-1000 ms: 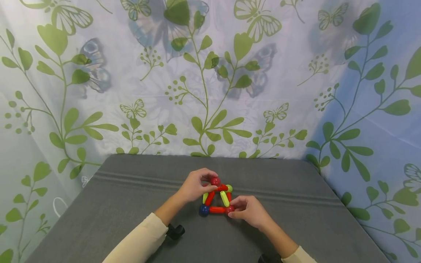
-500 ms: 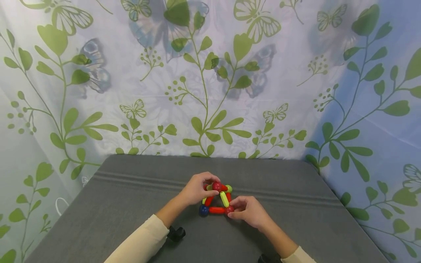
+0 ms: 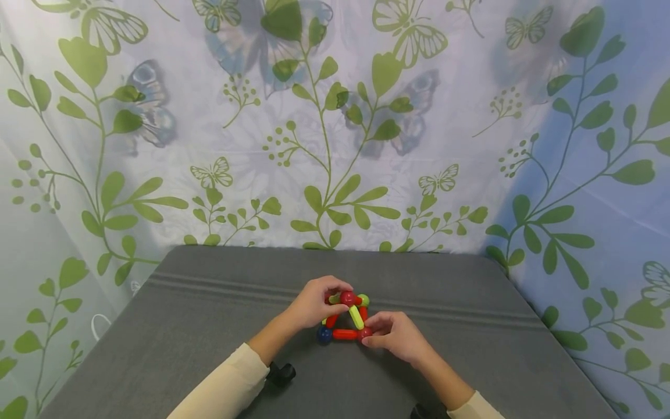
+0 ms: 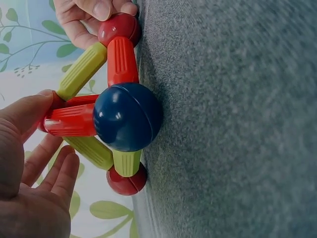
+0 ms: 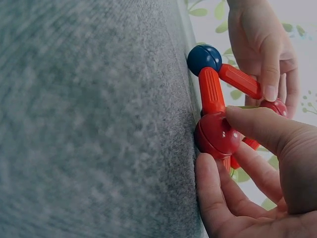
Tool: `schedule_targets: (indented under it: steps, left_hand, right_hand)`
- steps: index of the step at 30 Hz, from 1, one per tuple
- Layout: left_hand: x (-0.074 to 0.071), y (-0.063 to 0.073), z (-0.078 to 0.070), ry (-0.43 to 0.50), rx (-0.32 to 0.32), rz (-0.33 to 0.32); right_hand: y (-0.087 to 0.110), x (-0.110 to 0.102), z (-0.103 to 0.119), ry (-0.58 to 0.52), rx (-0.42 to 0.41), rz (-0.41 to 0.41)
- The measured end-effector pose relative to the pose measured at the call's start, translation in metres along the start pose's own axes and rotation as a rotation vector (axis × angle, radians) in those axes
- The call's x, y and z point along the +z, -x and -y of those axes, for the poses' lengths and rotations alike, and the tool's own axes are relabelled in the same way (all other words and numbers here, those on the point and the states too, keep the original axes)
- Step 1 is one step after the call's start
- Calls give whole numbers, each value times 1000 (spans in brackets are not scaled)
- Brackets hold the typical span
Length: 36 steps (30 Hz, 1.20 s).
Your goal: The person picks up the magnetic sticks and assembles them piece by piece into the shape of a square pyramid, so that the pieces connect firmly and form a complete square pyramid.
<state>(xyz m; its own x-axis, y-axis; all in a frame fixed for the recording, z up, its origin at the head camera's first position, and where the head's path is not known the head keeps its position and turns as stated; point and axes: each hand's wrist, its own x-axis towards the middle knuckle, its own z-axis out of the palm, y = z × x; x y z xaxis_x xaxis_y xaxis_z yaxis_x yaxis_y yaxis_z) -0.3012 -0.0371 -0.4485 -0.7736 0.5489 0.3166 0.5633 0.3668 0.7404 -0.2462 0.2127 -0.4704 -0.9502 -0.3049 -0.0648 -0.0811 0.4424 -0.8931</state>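
Note:
A pyramid-like frame of magnetic balls and rods stands on the grey surface. At its top, my left hand (image 3: 320,299) pinches a red ball (image 3: 347,298) between thumb and fingers. My right hand (image 3: 395,337) grips the red ball (image 3: 364,334) at the near right corner, thumb on one side. A red rod (image 3: 345,334) joins that corner to the large blue ball (image 4: 128,117). From the right corner, a yellow-green rod (image 4: 82,71) slants up to the top ball. A yellow-green ball (image 3: 363,300) sits at the back; another red ball (image 4: 127,178) shows low in the left wrist view.
The frame stands on a grey cloth-covered table (image 3: 220,326). Behind it hangs a curtain (image 3: 251,145) with leaves and butterflies. A black device (image 3: 281,373) is by the left wrist, and a white cord loop (image 3: 99,326) lies at the left edge.
My left hand has moved slightly down and right with the top red ball, which now meets the upper end of the slanting yellow-green rod. The right hand has barely moved.

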Motion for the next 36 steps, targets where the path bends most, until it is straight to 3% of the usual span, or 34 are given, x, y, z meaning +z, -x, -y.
schedule_targets:
  steps: [4,7,9,13,17,36]
  left_hand:
    - [-3,7,0,-18,-18,-56]
    - [-8,14,-1,-65,-65,-91]
    - [-10,20,-2,-105,-102,-75]
    - [-10,27,-1,-152,-160,19]
    - [-4,27,2,-162,-166,57]
    - [4,25,1,-130,-168,38]
  right_hand:
    - [-1,1,0,-1,-3,-26]
    - [-3,3,-1,-11,-18,-65]
    - [-4,4,-1,-11,-34,-89]
    - [-5,5,0,11,-44,-113]
    - [-7,5,0,57,-56,-115]
    - [-8,3,5,98,-117,-79]
